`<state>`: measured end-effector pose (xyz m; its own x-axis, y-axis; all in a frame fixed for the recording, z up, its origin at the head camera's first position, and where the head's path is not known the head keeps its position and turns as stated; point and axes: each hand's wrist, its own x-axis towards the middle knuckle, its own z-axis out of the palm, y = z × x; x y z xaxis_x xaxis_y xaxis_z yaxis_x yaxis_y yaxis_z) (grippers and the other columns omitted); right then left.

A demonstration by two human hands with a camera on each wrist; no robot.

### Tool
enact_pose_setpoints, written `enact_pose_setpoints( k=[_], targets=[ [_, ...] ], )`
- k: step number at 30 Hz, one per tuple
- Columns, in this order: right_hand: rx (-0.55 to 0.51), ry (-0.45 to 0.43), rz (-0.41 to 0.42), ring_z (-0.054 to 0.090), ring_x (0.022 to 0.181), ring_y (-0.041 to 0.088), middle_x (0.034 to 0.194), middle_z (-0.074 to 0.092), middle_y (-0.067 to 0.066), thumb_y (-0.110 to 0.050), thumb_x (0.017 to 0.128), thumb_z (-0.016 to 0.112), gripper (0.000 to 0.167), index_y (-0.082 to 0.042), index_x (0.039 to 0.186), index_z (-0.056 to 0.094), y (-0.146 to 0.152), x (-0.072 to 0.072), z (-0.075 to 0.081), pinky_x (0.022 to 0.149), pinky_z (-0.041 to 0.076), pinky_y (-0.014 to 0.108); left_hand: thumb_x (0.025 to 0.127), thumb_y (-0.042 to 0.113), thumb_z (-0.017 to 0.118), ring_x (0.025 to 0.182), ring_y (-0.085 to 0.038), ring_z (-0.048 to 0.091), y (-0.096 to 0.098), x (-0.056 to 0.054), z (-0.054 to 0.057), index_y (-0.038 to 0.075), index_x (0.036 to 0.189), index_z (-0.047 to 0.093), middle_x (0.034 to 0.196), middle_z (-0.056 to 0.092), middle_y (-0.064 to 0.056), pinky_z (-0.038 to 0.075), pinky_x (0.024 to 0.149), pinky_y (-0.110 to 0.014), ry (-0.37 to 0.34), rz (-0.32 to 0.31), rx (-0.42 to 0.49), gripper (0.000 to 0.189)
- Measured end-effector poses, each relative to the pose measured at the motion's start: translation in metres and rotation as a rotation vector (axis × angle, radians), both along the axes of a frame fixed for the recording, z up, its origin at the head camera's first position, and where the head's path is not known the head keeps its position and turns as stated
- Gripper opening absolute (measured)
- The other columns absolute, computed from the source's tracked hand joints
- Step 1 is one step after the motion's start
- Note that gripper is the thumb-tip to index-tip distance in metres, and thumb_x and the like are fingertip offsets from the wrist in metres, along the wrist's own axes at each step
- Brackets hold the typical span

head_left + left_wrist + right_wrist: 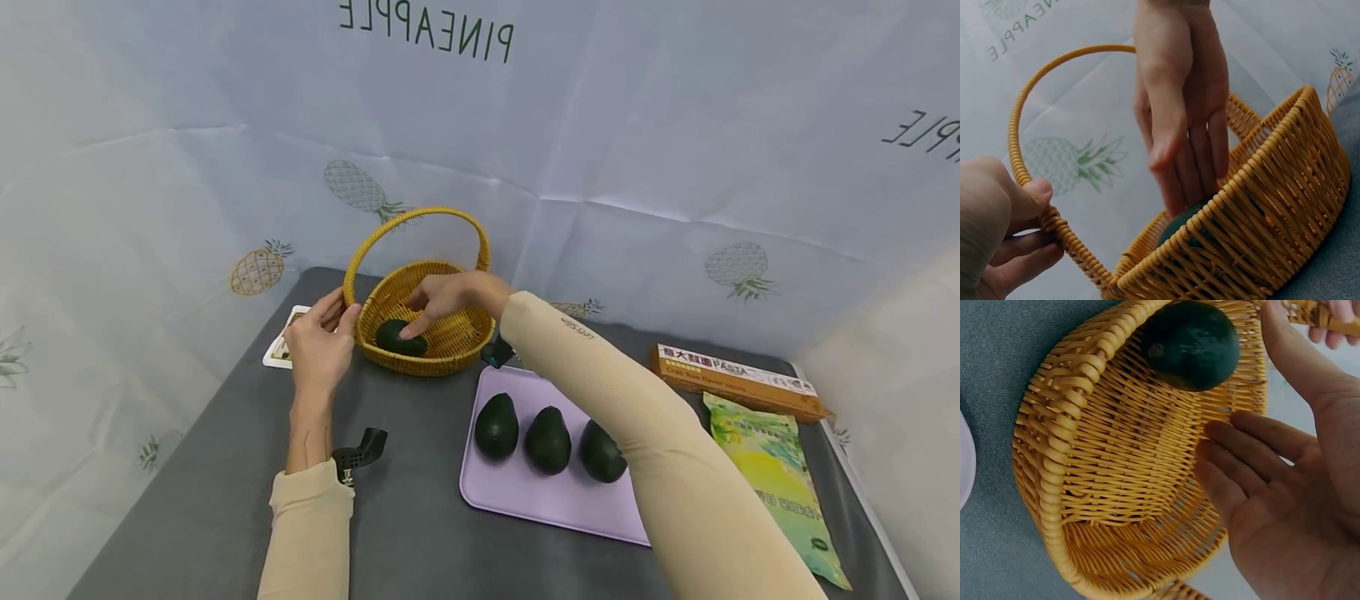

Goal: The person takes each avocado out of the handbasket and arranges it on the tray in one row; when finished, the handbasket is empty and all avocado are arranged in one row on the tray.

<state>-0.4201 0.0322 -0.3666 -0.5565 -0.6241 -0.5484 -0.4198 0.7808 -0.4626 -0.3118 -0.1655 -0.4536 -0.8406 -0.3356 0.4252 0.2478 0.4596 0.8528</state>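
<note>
A yellow wicker basket (442, 365) with a tall hoop handle stands at the back of the table. My left hand (321, 346) pinches the lower left part of that handle (1079, 250) between thumb and fingers. One dark green avocado (392, 337) lies inside, toward the basket's left end. Over the basket reaches my right hand (448, 294), its fingers extended and palm empty. In the right wrist view a gap shows between the hand and the avocado (1191, 347). The near wall partly hides the fruit in the left wrist view.
Right of the basket, a lilac tray (525, 507) carries three avocados (547, 440), partly covered by my right sleeve. A pasta box (738, 383) and a green-yellow bag (780, 483) lie farther right. A white packet (279, 352) sits behind my left hand.
</note>
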Motion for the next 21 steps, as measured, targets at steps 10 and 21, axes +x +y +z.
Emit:
enact_pose_setpoints(
  k=[10, 21],
  targets=[
    [-0.066, 0.068, 0.017, 0.041, 0.153, 0.027, 0.165, 0.043, 0.014, -0.043, 0.102, 0.069, 0.079, -0.004, 0.162, 0.036, -0.011, 0.0, -0.02, 0.127, 0.038, 0.039, 0.101, 0.016, 0.072, 0.118, -0.035, 0.072, 0.001, -0.001, 0.001, -0.001, 0.139, 0.066, 0.133, 0.069, -0.022, 0.06, 0.097, -0.042, 0.02, 0.008, -0.009, 0.042],
    [-0.061, 0.124, 0.053, 0.05, 0.146, 0.022, 0.157, 0.053, 0.01, -0.039, 0.102, 0.07, 0.067, -0.011, 0.158, 0.047, -0.014, 0.004, -0.031, 0.122, 0.045, 0.036, 0.101, 0.016, 0.072, 0.118, -0.033, 0.072, 0.001, 0.001, 0.0, 0.001, 0.139, 0.067, 0.134, 0.069, -0.021, 0.06, 0.097, -0.037, 0.013, 0.005, -0.011, 0.041]
  ],
)
